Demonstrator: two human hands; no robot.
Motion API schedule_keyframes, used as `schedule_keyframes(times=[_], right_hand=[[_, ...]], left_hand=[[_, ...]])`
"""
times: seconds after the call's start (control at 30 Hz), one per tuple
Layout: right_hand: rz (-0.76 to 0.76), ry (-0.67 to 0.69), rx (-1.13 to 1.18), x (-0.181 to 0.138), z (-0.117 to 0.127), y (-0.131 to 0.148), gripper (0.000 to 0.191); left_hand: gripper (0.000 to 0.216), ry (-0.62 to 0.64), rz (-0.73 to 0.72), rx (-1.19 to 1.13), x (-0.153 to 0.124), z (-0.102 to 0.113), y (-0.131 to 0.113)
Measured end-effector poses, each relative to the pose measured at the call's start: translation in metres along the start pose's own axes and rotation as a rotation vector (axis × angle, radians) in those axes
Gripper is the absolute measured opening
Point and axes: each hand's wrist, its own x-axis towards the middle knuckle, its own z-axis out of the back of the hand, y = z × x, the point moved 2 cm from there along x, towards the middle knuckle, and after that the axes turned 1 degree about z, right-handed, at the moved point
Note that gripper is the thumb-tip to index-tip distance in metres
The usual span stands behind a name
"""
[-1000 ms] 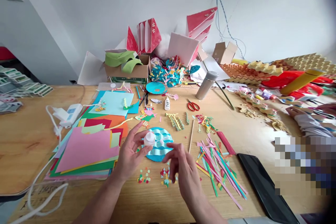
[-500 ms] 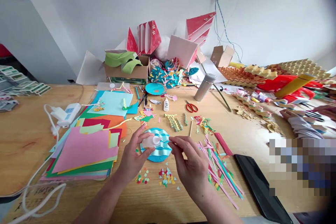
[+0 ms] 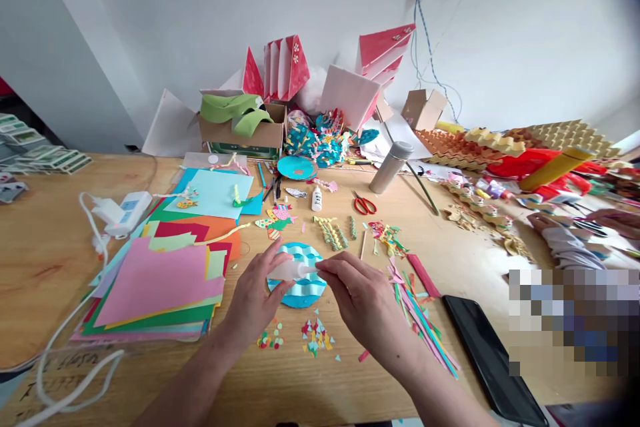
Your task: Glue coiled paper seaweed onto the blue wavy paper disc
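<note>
My left hand (image 3: pixel 257 287) is closed around a white squeeze glue bottle (image 3: pixel 285 271), tipped on its side with its nozzle to the right. At the nozzle's tip my right hand (image 3: pixel 357 287) pinches thumb and forefinger together; what sits between them is too small to make out. Below both hands lies a blue round disc (image 3: pixel 300 297) with pale wavy strips across it. Small paper dots (image 3: pixel 271 337) and tiny paper triangles (image 3: pixel 317 335) are scattered nearer to me. Thin coloured paper strips (image 3: pixel 425 320) lie right of my right hand, partly hidden by it.
Coloured paper sheets (image 3: pixel 160 280) are stacked on the left beside a white power strip (image 3: pixel 129 213). Red-handled scissors (image 3: pixel 365 203), a small glue bottle (image 3: pixel 317 199) and a metal flask (image 3: pixel 391 168) stand or lie farther back. A black phone (image 3: pixel 490 353) lies at right, near another person's sleeve (image 3: pixel 560 245).
My right hand has moved slightly left, bringing its pinched fingertips up to the bottle's nozzle. My left hand keeps its hold on the bottle. The view has shifted slightly.
</note>
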Motion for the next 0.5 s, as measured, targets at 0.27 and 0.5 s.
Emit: schedule_keyframes(times=[0.27, 0.5], right_hand=[[0.005, 0.059, 0.048, 0.0029, 0.0023, -0.0045, 0.019], [0.043, 0.148, -0.003, 0.0053, 0.0069, -0.001, 0.019]], left_hand=[[0.067, -0.018, -0.085, 0.025, 0.0, 0.0005, 0.0003], [0.063, -0.068, -0.222, 0.032, -0.0016, 0.0013, -0.0013]])
